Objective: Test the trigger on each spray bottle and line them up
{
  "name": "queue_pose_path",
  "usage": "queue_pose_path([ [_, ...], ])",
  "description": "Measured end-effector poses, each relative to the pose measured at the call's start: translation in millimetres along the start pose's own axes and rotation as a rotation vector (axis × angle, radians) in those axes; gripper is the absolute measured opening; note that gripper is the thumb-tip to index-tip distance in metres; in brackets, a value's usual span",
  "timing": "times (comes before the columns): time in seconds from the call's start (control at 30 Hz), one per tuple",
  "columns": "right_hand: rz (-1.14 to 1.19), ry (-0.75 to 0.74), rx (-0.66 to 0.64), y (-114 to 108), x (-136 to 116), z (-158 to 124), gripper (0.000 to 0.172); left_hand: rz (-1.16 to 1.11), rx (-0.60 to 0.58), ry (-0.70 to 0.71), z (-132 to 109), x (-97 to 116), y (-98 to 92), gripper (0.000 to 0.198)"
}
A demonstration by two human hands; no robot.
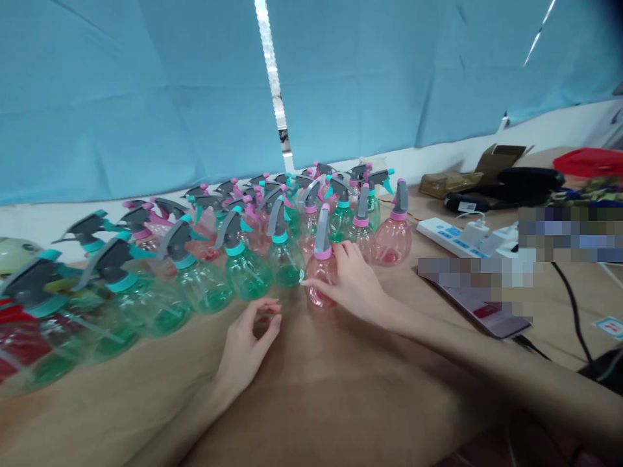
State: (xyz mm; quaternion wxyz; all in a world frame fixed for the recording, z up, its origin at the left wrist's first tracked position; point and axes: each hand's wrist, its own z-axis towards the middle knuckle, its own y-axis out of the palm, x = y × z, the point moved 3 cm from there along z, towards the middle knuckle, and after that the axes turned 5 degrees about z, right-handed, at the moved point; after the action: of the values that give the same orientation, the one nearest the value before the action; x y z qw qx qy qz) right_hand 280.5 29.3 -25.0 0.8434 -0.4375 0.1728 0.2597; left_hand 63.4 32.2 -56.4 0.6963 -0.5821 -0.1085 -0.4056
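My right hand [354, 280] is wrapped round the body of a pink spray bottle [318, 279], which stands upright on the table with a grey trigger head and pink collar. Beside it on the left is a green spray bottle [286, 259] with a turquoise collar. My left hand [250, 340] hovers over the table in front of the green bottles, its thumb and fingers curved and apart, with nothing between them. Another green spray bottle [248, 272] is nearest to its fingertips. To the right of my right hand stands another pink spray bottle [392, 240].
Several more green and pink spray bottles crowd in rows behind and to the left. On the right lie a white power strip [450, 239], a phone [479, 301] with a cable, and a cardboard box [501, 159]. Blue sheeting [195, 84] covers the wall behind.
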Motion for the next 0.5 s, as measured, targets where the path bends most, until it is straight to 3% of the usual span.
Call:
queue_pose_path([
  [0.13,0.018,-0.103,-0.029,0.3,-17.5,-20.6,0.061,-0.061,0.010,0.080,11.7,22.5,-1.0,0.026],
  [0.3,0.021,-0.168,-0.098,7.0,-36.8,-36.7,0.052,-0.159,0.126,0.258,27.3,59.4,-13.0,0.059],
  [0.5,0.093,-0.217,-0.175,19.0,-62.7,-50.1,0.054,-0.199,0.072,0.232,29.1,70.6,-21.8,0.057],
])
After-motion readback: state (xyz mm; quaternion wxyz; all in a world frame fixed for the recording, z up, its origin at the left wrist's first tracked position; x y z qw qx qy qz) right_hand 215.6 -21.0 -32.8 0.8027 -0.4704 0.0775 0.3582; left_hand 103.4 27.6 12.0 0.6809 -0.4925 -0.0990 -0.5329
